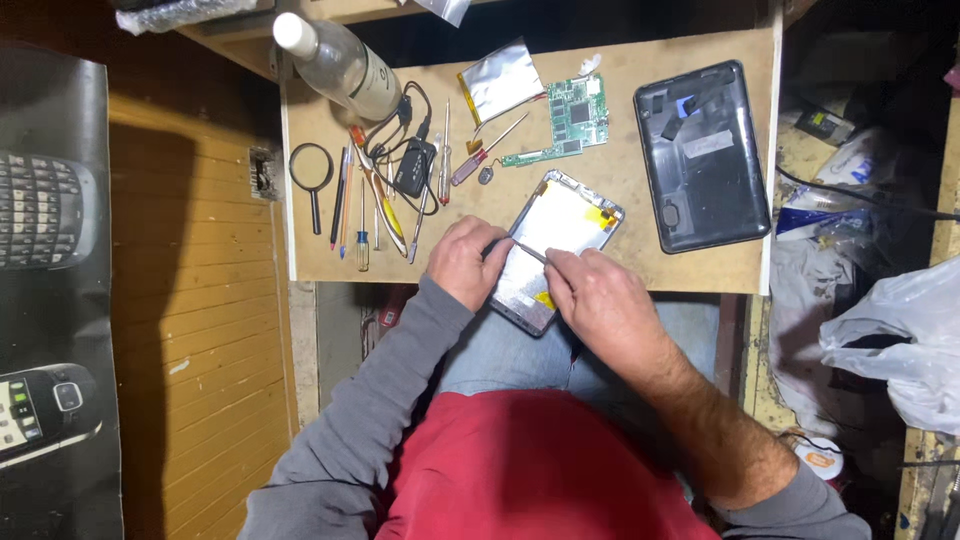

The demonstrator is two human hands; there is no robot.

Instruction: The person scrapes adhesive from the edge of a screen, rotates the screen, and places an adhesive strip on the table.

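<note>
An opened tablet screen frame (556,230) with a silver metal back and yellow tape bits lies at the desk's front edge. My left hand (464,262) presses on its left side and steadies it. My right hand (598,300) holds thin metal tweezers (530,250), their tip on the frame's surface between both hands. Past the frame lie a green circuit board (574,118) and a silver flat battery (500,82).
The black tablet back cover (702,155) lies at the right. Screwdrivers and tools (378,200), a magnifying glass (311,167), a black cable adapter (413,165) and a clear bottle (345,65) crowd the left. Plastic bags (890,340) hang right of the wooden desk (640,262).
</note>
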